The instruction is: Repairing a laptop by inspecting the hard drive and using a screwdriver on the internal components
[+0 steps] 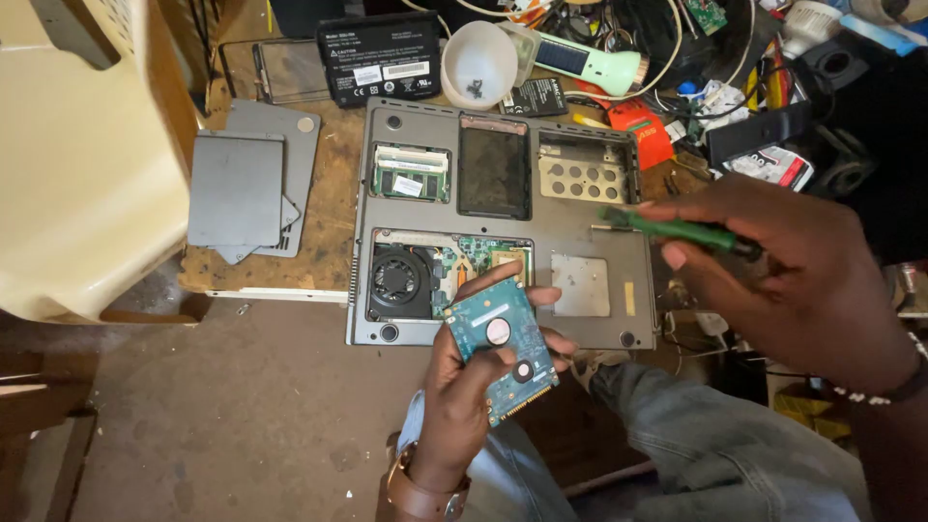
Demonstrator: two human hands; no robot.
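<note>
Still risky here: hard drive point(503, 350) pinched circuit-side up in the left hand point(462, 406) above the open laptop point(590, 237), green screwdriver point(677, 230) gripped in the right hand point(802, 275), so possibly a slip, a drop, or a scratched board

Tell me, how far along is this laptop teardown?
Already done: the cover panels lie beside the upturned laptop, exposing fan and memory, and the battery lies apart. In hand: the left hand holds the hard drive and the right hand a green screwdriver. Left: the base shell looks unopened.
</note>
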